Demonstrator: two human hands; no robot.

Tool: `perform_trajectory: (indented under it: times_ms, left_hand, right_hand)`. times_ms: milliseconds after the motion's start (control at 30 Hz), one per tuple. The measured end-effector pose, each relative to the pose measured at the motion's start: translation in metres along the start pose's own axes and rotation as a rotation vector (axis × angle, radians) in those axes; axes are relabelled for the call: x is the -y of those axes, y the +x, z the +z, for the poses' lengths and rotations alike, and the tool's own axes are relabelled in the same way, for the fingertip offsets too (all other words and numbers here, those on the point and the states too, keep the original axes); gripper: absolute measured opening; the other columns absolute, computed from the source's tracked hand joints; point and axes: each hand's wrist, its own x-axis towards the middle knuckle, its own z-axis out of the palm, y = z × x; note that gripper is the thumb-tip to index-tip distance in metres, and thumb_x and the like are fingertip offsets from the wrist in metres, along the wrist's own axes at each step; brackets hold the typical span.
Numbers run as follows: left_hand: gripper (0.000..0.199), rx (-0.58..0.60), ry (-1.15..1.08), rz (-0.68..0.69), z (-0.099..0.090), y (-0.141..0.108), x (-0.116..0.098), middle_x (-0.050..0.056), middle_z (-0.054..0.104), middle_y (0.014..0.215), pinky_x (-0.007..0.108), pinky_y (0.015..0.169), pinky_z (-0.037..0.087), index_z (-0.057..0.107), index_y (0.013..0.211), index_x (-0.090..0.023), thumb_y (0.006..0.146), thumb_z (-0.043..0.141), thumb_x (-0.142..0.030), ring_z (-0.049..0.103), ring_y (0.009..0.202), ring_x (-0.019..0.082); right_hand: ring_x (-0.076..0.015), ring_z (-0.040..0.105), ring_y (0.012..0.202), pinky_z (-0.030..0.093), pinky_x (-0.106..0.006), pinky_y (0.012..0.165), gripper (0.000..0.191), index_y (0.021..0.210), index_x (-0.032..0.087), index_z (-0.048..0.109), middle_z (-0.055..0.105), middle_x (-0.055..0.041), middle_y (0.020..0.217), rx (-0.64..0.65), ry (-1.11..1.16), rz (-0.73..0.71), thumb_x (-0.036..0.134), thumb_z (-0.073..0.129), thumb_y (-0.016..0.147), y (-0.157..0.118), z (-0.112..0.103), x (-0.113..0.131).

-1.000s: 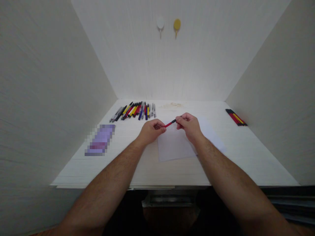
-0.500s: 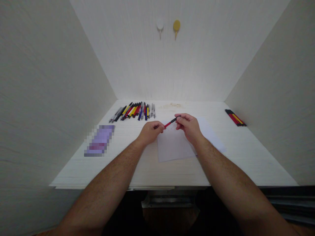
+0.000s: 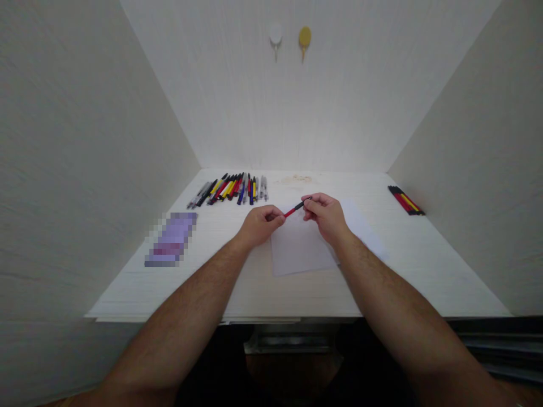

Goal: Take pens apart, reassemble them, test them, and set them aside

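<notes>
A red and black pen [image 3: 294, 210] is held slanted between my two hands, above white paper [image 3: 302, 249]. My left hand [image 3: 262, 226] pinches its red lower end, and my right hand [image 3: 324, 213] grips the black end with thumb and fingers. Both ends of the pen are partly hidden by fingers. Several pens [image 3: 229, 188] in black, yellow, red, blue and clear plastic lie in a row at the back left of the white table [image 3: 169, 294]. At the right, a small group of red, black and yellow pens [image 3: 406, 200] lies near the side wall.
A pixelated purple object [image 3: 173, 238] lies on the left part of the table. Walls enclose the table at the left, right and back. A white hook [image 3: 275, 36] and a yellow hook [image 3: 304, 37] are on the back wall.
The view has tilted slightly, so the table and pens appear a little higher. Both hands keep their hold on the pen, and the left fingers cover slightly more of its red end.
</notes>
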Motion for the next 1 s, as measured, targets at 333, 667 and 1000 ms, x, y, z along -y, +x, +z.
perform_trajectory:
  times_ms: [333, 667, 1000]
  left_hand:
    - [0.021, -0.021, -0.061, -0.037, 0.0018, -0.0009, 0.0002, -0.001, 0.060, 0.063, 0.022, 0.053, 0.037, 0.066, 0.076, -0.016, 0.068, 0.070, -0.034, 0.049, 0.056, 0.010]
    - [0.023, 0.045, -0.008, 0.022, -0.0005, 0.0009, 0.0025, 0.001, 0.066, 0.067, 0.024, 0.060, 0.042, 0.070, 0.078, -0.016, 0.078, 0.056, -0.034, 0.056, 0.063, 0.013]
    - [0.024, 0.040, 0.008, 0.037, 0.0009, 0.0003, 0.0042, 0.002, 0.065, 0.068, 0.024, 0.058, 0.040, 0.069, 0.078, -0.015, 0.077, 0.059, -0.037, 0.054, 0.061, 0.012]
  right_hand:
    - [-0.0084, 0.051, 0.045, 0.045, -0.024, 0.048, 0.026, 0.065, 0.019, 0.056, 0.057, 0.0042, 0.054, -0.042, -0.032, -0.016, 0.036, 0.076, 0.065, 0.0005, 0.0023, -0.0031]
    - [-0.0076, 0.050, 0.049, 0.046, -0.024, 0.052, 0.025, 0.087, 0.017, 0.070, 0.058, 0.0036, 0.062, 0.033, 0.022, 0.015, 0.031, 0.074, 0.065, -0.0004, 0.0003, -0.0011]
    - [-0.0081, 0.050, 0.049, 0.046, -0.024, 0.051, 0.023, 0.079, 0.017, 0.070, 0.058, 0.0029, 0.058, 0.046, -0.007, -0.003, 0.036, 0.075, 0.067, -0.0006, -0.0006, -0.0027]
